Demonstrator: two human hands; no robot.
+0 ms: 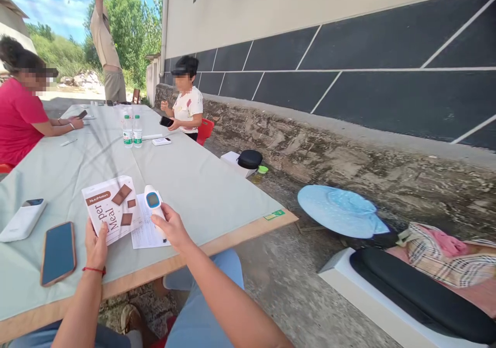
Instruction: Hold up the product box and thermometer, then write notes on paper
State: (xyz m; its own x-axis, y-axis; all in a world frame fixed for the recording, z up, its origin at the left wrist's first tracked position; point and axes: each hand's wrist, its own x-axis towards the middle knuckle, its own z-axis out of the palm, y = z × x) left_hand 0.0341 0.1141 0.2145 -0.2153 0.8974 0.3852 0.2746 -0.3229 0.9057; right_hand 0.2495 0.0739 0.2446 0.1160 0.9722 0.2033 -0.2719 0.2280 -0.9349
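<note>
My left hand [96, 242] grips a white and brown packet [110, 208] by its lower left edge, its printed face towards me with the words "Meal per" on it. In my right hand [172, 226] is a white infrared thermometer [152, 198], held by its handle with the blue-rimmed screen facing up. A sheet of paper with handwriting [145, 234] lies on the table below the thermometer, partly covered by the packet. Left of my left hand, a smartphone [58, 255] with a brown case edge lies flat, dark screen up.
The cloth-covered table [186, 172] stretches away from me. A white power bank [24, 219] lies at left; two water bottles [132, 131] stand farther back. Two people sit along the sides, another stands beyond. Right on the ground are a blue hat [341, 208] and a black case [418, 291].
</note>
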